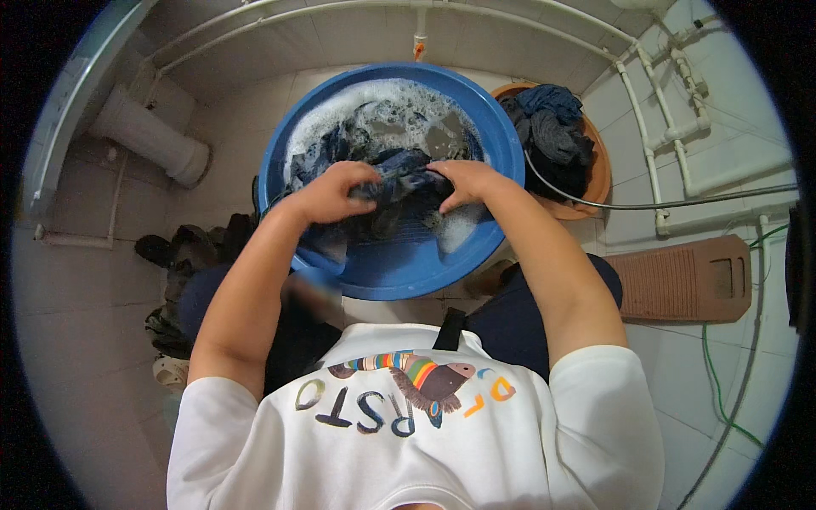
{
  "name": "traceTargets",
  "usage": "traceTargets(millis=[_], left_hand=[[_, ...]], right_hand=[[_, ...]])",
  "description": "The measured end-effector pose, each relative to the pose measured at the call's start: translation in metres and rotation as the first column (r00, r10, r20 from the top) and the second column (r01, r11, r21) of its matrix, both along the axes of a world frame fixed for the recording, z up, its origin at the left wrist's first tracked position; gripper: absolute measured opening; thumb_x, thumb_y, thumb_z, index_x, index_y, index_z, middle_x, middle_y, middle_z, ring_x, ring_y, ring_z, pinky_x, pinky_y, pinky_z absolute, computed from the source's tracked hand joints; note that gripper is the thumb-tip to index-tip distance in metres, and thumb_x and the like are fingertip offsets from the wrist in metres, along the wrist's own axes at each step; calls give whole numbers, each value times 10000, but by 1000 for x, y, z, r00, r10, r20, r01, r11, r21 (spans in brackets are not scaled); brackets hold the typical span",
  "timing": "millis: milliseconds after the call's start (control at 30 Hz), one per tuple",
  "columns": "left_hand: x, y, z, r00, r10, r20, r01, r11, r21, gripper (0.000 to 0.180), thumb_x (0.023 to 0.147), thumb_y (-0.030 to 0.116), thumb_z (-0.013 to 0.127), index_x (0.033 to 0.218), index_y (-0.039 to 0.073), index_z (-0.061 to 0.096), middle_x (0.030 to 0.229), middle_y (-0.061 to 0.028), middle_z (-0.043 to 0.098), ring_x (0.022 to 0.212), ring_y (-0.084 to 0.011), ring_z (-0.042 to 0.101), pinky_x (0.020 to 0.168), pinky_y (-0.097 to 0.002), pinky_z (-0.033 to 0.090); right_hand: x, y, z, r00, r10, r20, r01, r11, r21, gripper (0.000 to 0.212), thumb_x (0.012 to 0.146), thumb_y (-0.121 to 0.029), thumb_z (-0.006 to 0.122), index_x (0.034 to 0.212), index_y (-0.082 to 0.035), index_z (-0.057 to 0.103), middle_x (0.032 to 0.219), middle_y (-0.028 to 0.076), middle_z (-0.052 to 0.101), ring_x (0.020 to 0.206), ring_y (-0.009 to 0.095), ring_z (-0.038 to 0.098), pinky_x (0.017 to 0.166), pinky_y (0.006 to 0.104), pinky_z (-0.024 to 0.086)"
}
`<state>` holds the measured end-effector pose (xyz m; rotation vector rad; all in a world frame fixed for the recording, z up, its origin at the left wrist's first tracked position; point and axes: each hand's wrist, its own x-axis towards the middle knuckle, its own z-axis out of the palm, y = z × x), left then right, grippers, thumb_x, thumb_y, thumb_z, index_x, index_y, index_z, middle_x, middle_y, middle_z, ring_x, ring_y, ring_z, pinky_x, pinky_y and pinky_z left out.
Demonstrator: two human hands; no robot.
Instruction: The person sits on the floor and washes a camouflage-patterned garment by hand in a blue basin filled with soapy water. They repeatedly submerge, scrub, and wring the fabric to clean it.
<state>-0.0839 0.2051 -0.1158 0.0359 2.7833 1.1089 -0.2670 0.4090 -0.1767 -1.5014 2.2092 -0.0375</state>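
Fingers (365,173) of the bare left hand (333,194) are partly bent, thumb parted from them, resting at the left end of a wet, bunched, dark navy cloth (401,177); slight blur there, so cannot tell how firmly it is held. Right hand (469,182) lies at the cloth's other end: forefinger and thumb spread well apart, fingertips against the fabric, the remaining fingers hidden; grip likewise uncertain. Cloth position: between the two hands, above the middle of a large round blue plastic basin (507,161).

Basin contents: dark soaked clothes and cloudy water, with white soap foam (399,90) thickest along the far side. Near side of basin interior shows a ribbed blue scrubbing slope (399,248), partly exposed.

Surroundings: round orange-brown basin (600,161) beyond and to the right, heaped with dark grey and blue garments (552,127); thin grey flexible hose (663,206) curving over its near part. Brown ribbed plastic washboard (671,285) by the right knee. Dark crumpled fabric (191,251) on the floor, left.
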Motion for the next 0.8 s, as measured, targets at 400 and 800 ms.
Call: traceTargets(millis=[400,800], left_hand=[[-40,-5,-88,622,456,637,-503,-390,771,391,848,355,460,1024,19,554,985,-116,595,857,-242,586,782,-365,466],[-49,10,-79,480,611,630,-555,-344,757,425,868,304,441,1176,11,451,1158,-72,499,1060,-189,456,915,-316,342]], right_hand=[[-53,-55,-58,635,-649,420,772,559,-303,408,743,-356,582,953,-8,544,903,154,588,832,268,555,732,360,427],[-70,-73,-150,671,-616,413,738,497,-457,248,763,-242,559,745,5,568,1010,166,535,894,262,515,767,315,408]])
